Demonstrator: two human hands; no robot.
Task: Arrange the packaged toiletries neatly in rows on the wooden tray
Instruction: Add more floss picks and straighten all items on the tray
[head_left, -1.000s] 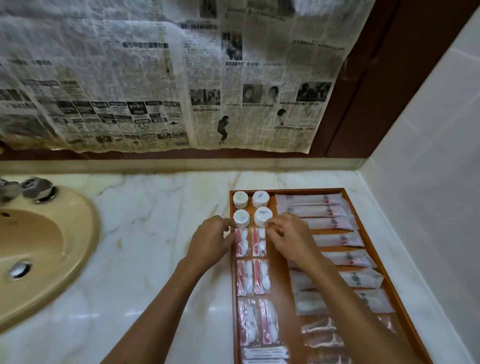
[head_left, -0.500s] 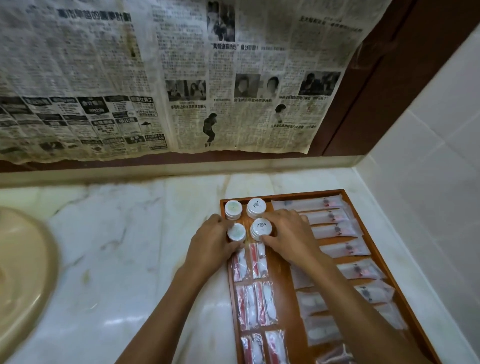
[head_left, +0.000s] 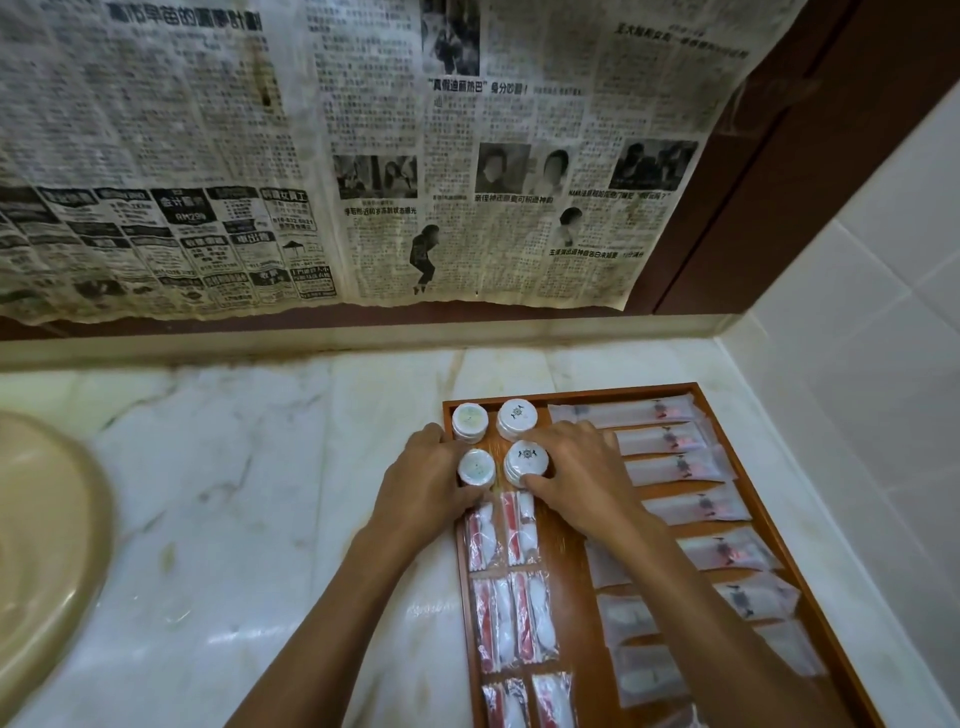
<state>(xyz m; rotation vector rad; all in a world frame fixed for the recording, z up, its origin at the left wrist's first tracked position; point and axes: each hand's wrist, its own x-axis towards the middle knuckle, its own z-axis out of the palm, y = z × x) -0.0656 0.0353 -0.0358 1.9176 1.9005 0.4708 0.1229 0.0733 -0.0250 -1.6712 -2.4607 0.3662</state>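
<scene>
Left hand: bare forearm extended, palm down, fingers curled inward. Right hand: likewise extended, palm down, fingers and thumb cupped.

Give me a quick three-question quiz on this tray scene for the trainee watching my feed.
1. True or false: four round white containers stand in a two-by-two block at the far left corner of the wooden tray.
2. Which container does the right hand touch? A) near-right round container B) far-left round container C) a long sachet
3. Fill in: the red-and-white packets lie in the tray's ____ column.

Key: 1 true. 2 A: the right hand's fingers curl round it, while the left hand curls round the near-left round container. 3 left.
</scene>
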